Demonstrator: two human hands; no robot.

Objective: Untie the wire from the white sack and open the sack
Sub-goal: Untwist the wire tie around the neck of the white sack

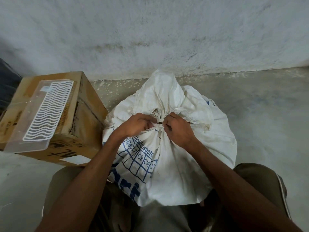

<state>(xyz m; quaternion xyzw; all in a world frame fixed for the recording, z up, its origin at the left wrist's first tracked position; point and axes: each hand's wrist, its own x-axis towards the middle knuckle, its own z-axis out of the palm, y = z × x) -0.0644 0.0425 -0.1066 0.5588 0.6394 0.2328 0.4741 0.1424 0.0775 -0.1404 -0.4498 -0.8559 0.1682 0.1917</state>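
Note:
A white woven sack (180, 148) with blue print stands on the floor between my knees, its mouth bunched into a neck. A thin dark wire (160, 123) is wound around that neck. My left hand (135, 125) presses against the neck from the left, fingers curled at the wire's end. From the right, my right hand (178, 128) pinches the wire between thumb and fingers. The loose top of the sack fans out above the tie.
A brown cardboard box (87, 114) stands left of the sack, with a clear plastic tray (26, 118) holding a white wavy rack on top. A stained white wall (150, 39) rises just behind. Grey concrete floor (267, 106) lies to the right.

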